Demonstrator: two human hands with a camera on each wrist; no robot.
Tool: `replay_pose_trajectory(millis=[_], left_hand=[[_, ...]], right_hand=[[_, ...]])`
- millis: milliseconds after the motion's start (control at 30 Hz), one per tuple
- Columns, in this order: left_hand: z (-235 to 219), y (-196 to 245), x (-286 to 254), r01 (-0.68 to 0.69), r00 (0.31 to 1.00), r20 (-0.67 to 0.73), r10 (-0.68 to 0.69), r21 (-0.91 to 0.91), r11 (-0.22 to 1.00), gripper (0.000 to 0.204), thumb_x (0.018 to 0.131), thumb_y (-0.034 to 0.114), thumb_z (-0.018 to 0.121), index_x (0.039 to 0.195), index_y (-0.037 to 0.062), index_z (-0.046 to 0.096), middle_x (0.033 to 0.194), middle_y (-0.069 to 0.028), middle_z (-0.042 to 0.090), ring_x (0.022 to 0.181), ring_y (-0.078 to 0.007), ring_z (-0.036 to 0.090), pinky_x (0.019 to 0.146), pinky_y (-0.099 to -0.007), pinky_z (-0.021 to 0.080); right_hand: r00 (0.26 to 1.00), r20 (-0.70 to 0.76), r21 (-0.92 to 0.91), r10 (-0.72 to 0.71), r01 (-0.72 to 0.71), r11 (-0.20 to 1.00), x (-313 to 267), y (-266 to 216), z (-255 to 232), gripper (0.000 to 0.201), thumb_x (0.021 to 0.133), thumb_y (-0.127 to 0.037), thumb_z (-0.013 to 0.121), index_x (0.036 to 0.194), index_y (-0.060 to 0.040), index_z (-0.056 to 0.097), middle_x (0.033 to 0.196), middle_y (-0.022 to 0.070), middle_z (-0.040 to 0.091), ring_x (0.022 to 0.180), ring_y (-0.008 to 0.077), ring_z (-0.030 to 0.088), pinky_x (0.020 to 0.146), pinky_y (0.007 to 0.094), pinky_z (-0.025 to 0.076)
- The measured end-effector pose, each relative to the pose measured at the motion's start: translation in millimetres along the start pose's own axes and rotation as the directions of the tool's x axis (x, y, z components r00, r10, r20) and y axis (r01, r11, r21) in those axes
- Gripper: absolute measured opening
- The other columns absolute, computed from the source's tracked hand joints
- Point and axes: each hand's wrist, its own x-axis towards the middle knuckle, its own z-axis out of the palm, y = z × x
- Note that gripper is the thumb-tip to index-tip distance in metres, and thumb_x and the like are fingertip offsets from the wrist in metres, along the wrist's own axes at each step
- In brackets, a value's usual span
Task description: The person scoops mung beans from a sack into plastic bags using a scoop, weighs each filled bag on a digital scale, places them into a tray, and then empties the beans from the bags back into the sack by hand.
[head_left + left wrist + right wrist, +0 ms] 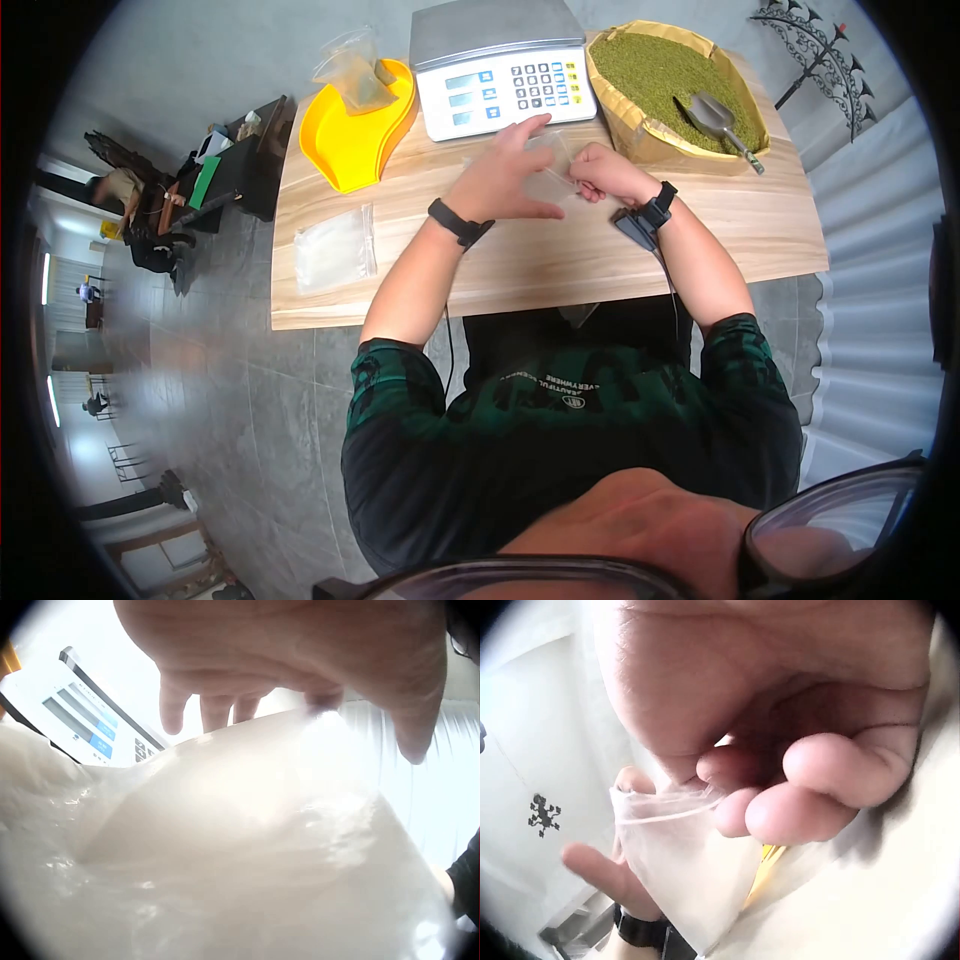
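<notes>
A clear zip bag [550, 165] is between the two hands, just in front of the white scale [505, 85]. The right hand [615, 175] pinches its top edge; in the right wrist view the curled fingers [802, 787] hold a corner of the bag [690, 862] near its zip line. The left hand [508, 175] is at the bag's other side, fingers extended and thumb spread apart. In the left wrist view the bag's film [225, 840] fills the space below the left hand [292, 652], whose fingertips are partly hidden behind it.
A yellow tray [335, 150] at the back left holds a filled zip bag [360, 85]. Flat clear bags [335, 250] lie at the table's left. A paper sack [640, 140] of green granules with a metal scoop [712, 115] stands at the back right.
</notes>
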Motion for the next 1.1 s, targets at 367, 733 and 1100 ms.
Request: replay_pose_trajectory(millis=[367,733,1100], left_hand=[[12,-5,0,-0.054,0.998,-0.010,0.055,0.115,0.992,0.058,0.066,0.045,0.084,0.101,0.0057,0.061,0.139,-0.0240,0.046,0.119,-0.0451,0.048,0.102,-0.0489,0.041],[24,-5,-2,-0.103,0.994,-0.009,0.105,0.140,0.985,0.055,0.069,0.047,0.081,0.096,0.0052,0.056,0.142,-0.0203,0.046,0.123,-0.0407,0.048,0.108,-0.0525,0.034],[23,-3,-4,-0.106,0.992,-0.054,0.116,0.163,0.981,0.056,0.069,0.046,0.081,0.101,0.0063,0.059,0.142,-0.0205,0.045,0.125,-0.0399,0.047,0.110,-0.0536,0.033]], right_hand=[[0.492,-0.447,-0.736,-0.747,0.272,0.620,-123,-87,-41,0.020,0.087,-0.020,0.068,0.079,-0.0039,0.058,0.071,0.0024,0.053,0.068,0.0138,0.050,0.060,0.0283,0.039],[0.815,-0.570,-0.785,-0.103,-0.503,0.363,-156,-69,-142,0.037,0.085,-0.032,0.062,0.099,0.0019,0.067,0.090,0.0246,0.068,0.084,0.0379,0.066,0.074,0.0452,0.049],[0.834,-0.539,-0.795,-0.118,-0.458,0.398,-81,-75,-168,0.044,0.092,-0.036,0.054,0.096,0.0055,0.069,0.089,0.0244,0.069,0.085,0.0393,0.066,0.079,0.0432,0.049]])
